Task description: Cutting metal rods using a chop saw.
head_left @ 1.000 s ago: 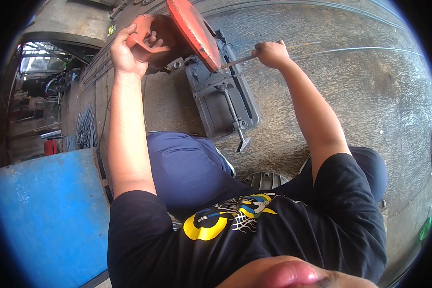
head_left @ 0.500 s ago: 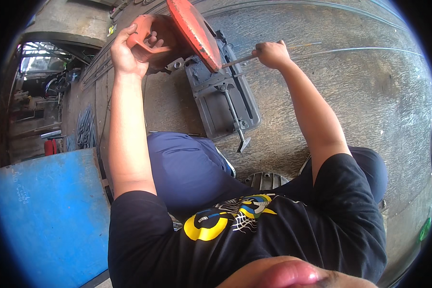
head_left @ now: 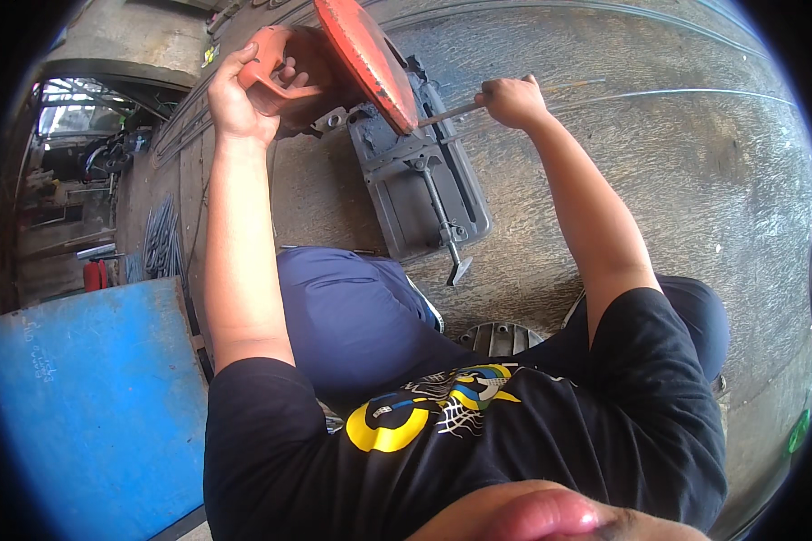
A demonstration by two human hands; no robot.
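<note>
My left hand (head_left: pixel 253 95) is wrapped round the handle of an orange-red chop saw (head_left: pixel 367 59), whose round blade guard stands raised over its grey base (head_left: pixel 429 194). Out to the right, my right hand (head_left: pixel 512 101) is closed on a thin metal rod (head_left: pixel 456 114). The rod runs leftward from my fist to the lower edge of the guard, above the base, and its far end is hidden there. A clamp screw (head_left: pixel 433 203) with a small crank handle lies along the near part of the base.
Long thin rods (head_left: pixel 686 93) stretch over the worn floor (head_left: pixel 622 171) to the right and at the back. A blue panel (head_left: pixel 99 388) is at my lower left, with a bundle of rods (head_left: pixel 162 239) beyond it. A ribbed metal piece (head_left: pixel 501 339) lies between my legs.
</note>
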